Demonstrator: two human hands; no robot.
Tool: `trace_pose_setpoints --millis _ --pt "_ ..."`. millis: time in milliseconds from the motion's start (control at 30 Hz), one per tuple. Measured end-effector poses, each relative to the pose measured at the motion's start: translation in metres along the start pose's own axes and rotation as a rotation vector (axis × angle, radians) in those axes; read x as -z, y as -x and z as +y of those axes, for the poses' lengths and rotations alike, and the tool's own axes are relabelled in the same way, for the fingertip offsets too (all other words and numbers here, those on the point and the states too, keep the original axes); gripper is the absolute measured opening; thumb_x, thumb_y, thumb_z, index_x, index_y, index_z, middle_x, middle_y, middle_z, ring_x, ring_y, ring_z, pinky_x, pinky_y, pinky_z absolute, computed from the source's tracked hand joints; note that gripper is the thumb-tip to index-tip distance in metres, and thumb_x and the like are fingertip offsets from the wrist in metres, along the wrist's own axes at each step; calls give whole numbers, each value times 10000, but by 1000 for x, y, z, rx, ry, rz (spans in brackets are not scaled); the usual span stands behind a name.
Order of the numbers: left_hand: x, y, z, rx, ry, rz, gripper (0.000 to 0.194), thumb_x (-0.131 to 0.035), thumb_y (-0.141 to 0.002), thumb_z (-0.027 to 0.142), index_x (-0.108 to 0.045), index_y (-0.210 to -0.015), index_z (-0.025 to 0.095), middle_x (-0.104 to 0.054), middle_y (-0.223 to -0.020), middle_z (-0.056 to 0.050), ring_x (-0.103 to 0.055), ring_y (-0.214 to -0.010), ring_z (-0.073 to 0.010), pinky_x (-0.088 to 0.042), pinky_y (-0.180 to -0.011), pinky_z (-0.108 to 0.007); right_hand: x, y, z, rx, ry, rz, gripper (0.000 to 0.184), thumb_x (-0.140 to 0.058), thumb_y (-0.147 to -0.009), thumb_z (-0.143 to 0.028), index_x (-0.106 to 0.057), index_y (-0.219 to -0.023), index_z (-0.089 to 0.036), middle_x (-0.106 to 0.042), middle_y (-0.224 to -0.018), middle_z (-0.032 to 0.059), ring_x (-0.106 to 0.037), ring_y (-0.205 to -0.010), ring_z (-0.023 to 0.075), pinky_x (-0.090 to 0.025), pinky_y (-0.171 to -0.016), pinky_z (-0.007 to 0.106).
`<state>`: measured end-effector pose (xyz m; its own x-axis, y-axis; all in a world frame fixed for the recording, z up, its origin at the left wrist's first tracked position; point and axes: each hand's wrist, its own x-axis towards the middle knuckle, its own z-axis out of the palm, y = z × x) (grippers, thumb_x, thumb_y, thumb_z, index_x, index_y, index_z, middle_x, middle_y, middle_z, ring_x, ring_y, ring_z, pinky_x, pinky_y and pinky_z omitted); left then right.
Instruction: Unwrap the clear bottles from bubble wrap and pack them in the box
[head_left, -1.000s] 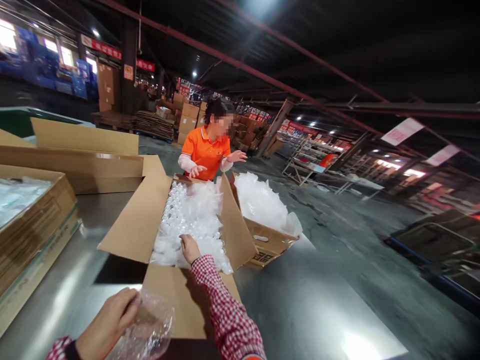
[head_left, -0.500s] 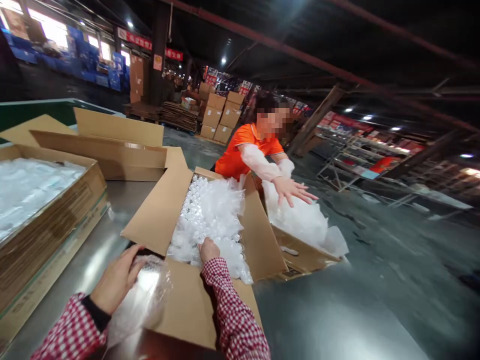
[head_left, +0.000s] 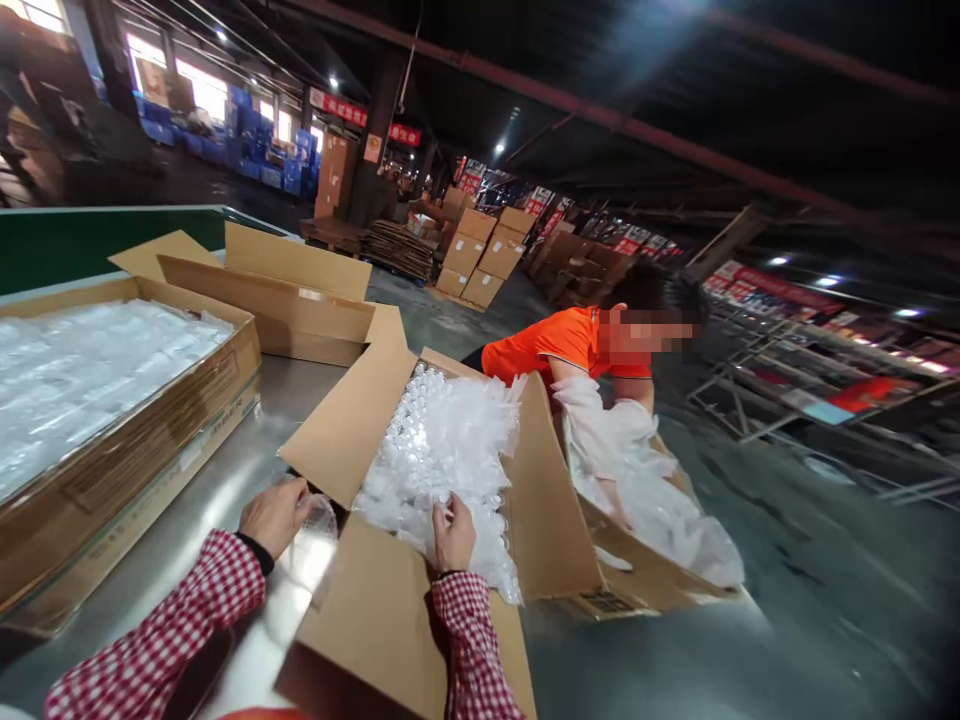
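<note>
Head view looks down on an open cardboard box (head_left: 352, 440) lying on a shiny metal table (head_left: 225, 480), its flaps spread wide. Inside sits a plastic liner (head_left: 457, 440) full of small clear bottles (head_left: 409, 430). My right hand (head_left: 452, 533) is closed on a fold of that liner at the near end of the box. My left hand (head_left: 276, 515) rests just left of the box, fingers curled round a crumpled clear bag (head_left: 315, 535) (whether anything is in it I cannot tell). Across the table a person in an orange shirt (head_left: 559, 345) bends over a second box (head_left: 637, 570), arms deep in white plastic.
</note>
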<state>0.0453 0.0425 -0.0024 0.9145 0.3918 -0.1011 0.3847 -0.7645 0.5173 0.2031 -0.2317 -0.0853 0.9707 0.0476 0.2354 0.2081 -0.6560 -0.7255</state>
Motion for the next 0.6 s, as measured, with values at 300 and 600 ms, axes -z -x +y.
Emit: trace_pose_setpoints --millis 300,600 --pt "11 1 7 -8 145 -98 255 -369 -871 339 -542 -775 178 -585 -522 0 -575 -451 -142 -369 -508 -231 24 75 -130 352 -692 -82 314 -565 -846 -329 -507 -1118 -182 -612 -1041 114 -610 -930 195 -535 -785 329" --pt "24 20 -1 -115 334 -68 410 -315 -873 443 -573 -725 160 -575 -597 -7 -551 -424 -123 -373 -447 -209 -1 120 -139 613 -435 -421 397 -479 -882 -219 -448 -1275 -263 -601 -1192 95 -580 -1085 239 -484 -930 422"
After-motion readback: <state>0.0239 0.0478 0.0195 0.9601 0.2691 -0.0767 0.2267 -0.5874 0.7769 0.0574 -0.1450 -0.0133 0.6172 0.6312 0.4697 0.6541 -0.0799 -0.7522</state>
